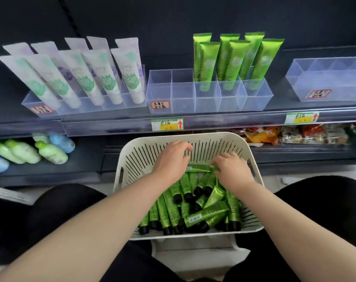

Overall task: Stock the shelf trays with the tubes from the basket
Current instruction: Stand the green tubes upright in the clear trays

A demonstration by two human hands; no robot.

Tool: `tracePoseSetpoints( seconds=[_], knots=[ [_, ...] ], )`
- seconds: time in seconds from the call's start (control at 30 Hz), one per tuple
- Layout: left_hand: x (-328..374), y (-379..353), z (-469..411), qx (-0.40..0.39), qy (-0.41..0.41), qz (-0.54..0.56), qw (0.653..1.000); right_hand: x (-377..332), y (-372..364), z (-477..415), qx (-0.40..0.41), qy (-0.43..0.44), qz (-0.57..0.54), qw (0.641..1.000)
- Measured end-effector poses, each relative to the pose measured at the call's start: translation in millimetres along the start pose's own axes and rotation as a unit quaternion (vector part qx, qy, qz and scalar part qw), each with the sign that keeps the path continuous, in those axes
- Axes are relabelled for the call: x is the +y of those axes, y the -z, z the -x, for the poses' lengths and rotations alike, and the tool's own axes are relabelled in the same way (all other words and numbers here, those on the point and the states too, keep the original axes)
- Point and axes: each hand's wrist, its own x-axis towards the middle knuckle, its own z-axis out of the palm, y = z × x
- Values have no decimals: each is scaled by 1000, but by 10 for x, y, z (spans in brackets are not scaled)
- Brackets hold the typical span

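Green tubes (185, 210) fill the white basket (252, 157). The right hand (233, 171) pinches the top tube (199, 168) by its end; the left hand (172, 159) hovers loosely curled, empty. Best stand it cap-down in the clear tray's (183, 102) vacant compartments.

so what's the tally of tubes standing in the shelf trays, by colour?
Green tubes: 6
White tubes with green print: 5
White tubes with purple print: 5
Total: 16
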Motion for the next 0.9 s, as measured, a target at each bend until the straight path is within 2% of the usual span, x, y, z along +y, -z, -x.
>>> tracePoseSetpoints(
  seconds=[0.07,0.2,0.3,0.43,0.5,0.67,0.77,0.9],
  knots=[
    [-124,-200,122,-36,28,-4,999,22,-139,47,-60,-9,-5,998],
    [-311,-469,319,-74,78,-7,994,48,-303,110,-113,-28,27,993],
    [-384,-576,420,-85,100,-13,991,46,-345,149,-169,-52,64,982],
    [-435,-638,473,-79,107,-4,991,12,-389,134,-215,-118,31,969],
    [-441,-647,490,-78,106,-4,991,12,-412,120,-223,-118,16,967],
    [-475,-638,493,-76,110,5,991,57,-272,124,-187,-55,-37,980],
    [-476,-610,470,-77,118,7,990,56,-78,132,-158,-48,-92,982],
    [-407,-565,427,-78,116,6,990,120,163,144,-26,-47,-137,989]
  ],
)
